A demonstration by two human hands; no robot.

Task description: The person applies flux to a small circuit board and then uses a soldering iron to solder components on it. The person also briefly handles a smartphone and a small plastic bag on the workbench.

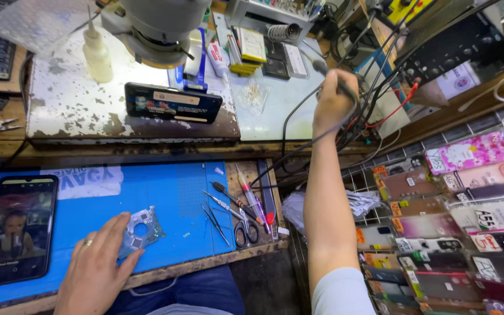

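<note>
Left hand flat, fingers spread, pinning small circuit board to blue mat. Looks thin, light, stiff, fragile; best gripped by bare edges. Farther off, right hand closed around corded soldering iron over bench.

A small, flat, pale blue-green circuit board with a round cutout lies on a blue work mat, partly covered by fingers. A dark, slim soldering iron handle with a black trailing cable is raised above the bench, tilted.
</note>
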